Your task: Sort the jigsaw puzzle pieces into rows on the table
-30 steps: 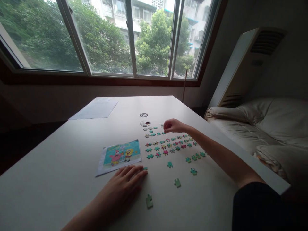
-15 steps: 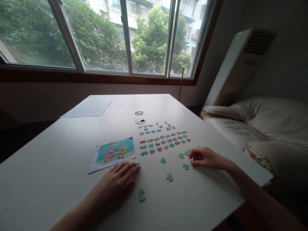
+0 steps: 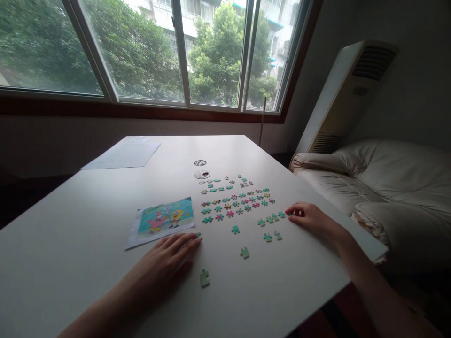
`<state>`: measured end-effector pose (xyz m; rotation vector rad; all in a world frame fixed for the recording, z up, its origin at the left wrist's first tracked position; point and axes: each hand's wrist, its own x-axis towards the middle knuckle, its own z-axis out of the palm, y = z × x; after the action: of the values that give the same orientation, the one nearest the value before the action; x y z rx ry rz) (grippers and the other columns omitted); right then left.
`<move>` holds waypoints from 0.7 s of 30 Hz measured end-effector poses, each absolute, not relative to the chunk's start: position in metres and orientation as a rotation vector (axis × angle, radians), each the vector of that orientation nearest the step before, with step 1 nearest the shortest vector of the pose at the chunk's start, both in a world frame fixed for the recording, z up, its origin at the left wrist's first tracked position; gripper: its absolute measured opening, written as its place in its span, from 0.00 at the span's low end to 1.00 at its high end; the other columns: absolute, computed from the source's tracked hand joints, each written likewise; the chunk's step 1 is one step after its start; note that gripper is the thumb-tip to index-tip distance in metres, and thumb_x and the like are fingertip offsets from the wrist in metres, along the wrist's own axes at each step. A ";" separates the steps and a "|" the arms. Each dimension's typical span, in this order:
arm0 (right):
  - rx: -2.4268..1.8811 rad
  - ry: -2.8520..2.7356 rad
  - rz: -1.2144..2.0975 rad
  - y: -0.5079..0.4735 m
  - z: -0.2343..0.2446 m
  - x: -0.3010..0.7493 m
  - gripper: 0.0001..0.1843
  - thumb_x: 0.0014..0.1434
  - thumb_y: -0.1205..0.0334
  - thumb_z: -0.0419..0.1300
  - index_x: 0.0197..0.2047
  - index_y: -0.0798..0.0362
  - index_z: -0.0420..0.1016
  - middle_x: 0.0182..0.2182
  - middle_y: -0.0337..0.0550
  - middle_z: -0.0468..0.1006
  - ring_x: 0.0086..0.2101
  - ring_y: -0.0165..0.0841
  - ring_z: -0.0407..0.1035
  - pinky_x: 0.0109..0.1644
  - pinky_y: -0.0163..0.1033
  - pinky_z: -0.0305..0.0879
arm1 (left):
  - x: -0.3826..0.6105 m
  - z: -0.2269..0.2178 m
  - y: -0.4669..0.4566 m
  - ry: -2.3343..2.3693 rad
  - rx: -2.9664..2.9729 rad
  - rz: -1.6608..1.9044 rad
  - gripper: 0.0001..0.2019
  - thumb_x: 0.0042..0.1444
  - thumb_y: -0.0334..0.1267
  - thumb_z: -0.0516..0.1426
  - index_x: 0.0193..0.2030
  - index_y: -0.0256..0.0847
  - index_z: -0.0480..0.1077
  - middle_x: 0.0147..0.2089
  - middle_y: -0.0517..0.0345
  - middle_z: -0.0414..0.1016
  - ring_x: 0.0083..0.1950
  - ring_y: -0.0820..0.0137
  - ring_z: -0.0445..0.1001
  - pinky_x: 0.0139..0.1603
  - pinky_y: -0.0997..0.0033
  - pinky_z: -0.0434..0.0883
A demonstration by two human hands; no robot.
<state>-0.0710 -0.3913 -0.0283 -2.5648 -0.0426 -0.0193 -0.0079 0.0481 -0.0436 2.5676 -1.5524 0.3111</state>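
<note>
Several small teal, pink and yellow puzzle pieces (image 3: 234,203) lie in rows on the white table (image 3: 88,225). My left hand (image 3: 168,257) rests flat with fingers stretched out, just below a cartoon reference picture (image 3: 162,221); its fingertips touch a small teal piece (image 3: 199,235). My right hand (image 3: 307,217) lies near the table's right edge, fingers curled, with its fingertips at a teal piece at the end of the short row (image 3: 271,218). Loose green pieces (image 3: 205,278) lie between the hands.
A sheet of paper (image 3: 123,155) lies at the far left of the table, and two round cable ports (image 3: 202,174) sit mid-table. A cream sofa (image 3: 387,188) and a standing air conditioner (image 3: 345,89) are to the right. Windows run along the far wall.
My right hand came back from the far rows to the near right, set a piece by the loose ones, then slid right to the row's end. The left hand stayed flat.
</note>
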 end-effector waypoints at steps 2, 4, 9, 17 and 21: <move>-2.541 -0.008 0.071 -0.388 -0.023 -0.076 0.14 0.48 0.55 0.59 0.37 0.54 0.75 0.31 0.43 0.74 0.30 0.32 0.66 0.34 0.35 0.61 | -0.008 -0.043 0.047 -1.547 2.573 0.317 0.18 0.59 0.38 0.47 0.57 0.43 0.60 0.55 0.52 0.66 0.52 0.63 0.65 0.50 0.62 0.66; -2.501 -0.041 0.182 -0.381 -0.017 -0.079 0.14 0.47 0.55 0.60 0.35 0.55 0.74 0.30 0.42 0.74 0.30 0.32 0.66 0.34 0.35 0.62 | -0.008 -0.042 0.046 -1.542 2.567 0.329 0.18 0.59 0.38 0.47 0.56 0.43 0.60 0.54 0.52 0.67 0.52 0.63 0.66 0.50 0.63 0.66; -2.467 -0.259 0.220 -0.358 -0.014 -0.081 0.13 0.48 0.55 0.61 0.33 0.54 0.74 0.28 0.41 0.72 0.28 0.30 0.64 0.32 0.32 0.61 | -0.007 -0.045 0.045 -1.538 2.573 0.326 0.18 0.59 0.38 0.47 0.56 0.43 0.60 0.54 0.53 0.66 0.52 0.63 0.65 0.50 0.63 0.66; -2.548 -0.289 -0.191 -0.366 -0.022 -0.074 0.11 0.56 0.57 0.54 0.35 0.54 0.74 0.30 0.43 0.72 0.28 0.28 0.64 0.33 0.34 0.60 | -0.005 -0.048 0.047 -1.544 2.576 0.302 0.19 0.59 0.39 0.48 0.57 0.44 0.58 0.56 0.52 0.65 0.53 0.62 0.64 0.52 0.63 0.65; -2.510 -0.406 -0.188 -0.365 -0.027 -0.072 0.13 0.59 0.59 0.50 0.41 0.52 0.74 0.33 0.44 0.70 0.32 0.30 0.65 0.38 0.35 0.62 | -0.006 -0.049 0.048 -1.516 2.595 0.327 0.19 0.59 0.39 0.47 0.57 0.46 0.58 0.56 0.52 0.64 0.53 0.62 0.65 0.50 0.63 0.65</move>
<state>-0.0720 -0.3655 -0.0271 -2.5101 -0.4060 -0.1876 -0.0062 0.0485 -0.0486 2.5952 -1.5159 0.3269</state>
